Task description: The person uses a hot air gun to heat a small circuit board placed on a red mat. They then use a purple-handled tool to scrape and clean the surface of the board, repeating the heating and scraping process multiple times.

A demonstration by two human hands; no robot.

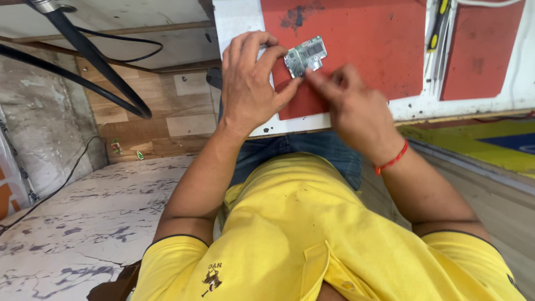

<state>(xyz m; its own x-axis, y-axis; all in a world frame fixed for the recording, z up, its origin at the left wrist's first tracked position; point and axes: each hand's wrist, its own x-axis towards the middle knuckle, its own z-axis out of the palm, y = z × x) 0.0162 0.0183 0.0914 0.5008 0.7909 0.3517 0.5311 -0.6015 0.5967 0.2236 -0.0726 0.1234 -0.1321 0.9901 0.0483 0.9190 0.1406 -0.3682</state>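
Observation:
A small silver-grey circuit board (306,56) is held above a red work mat (368,44). My left hand (251,83) grips the board's left edge between thumb and fingers. My right hand (348,108), blurred by motion and with a red thread at the wrist, has its fingertips just below the board's lower right corner. I cannot tell whether they touch it. Both hands hover over the front edge of a white bench (237,22).
A second red mat (482,50) lies at the right, with a yellow-handled screwdriver (437,25) between the mats. Black cables (95,61) hang at the left over a tiled wall and marbled floor (83,223). A yellow surface (479,147) sits below the bench at right.

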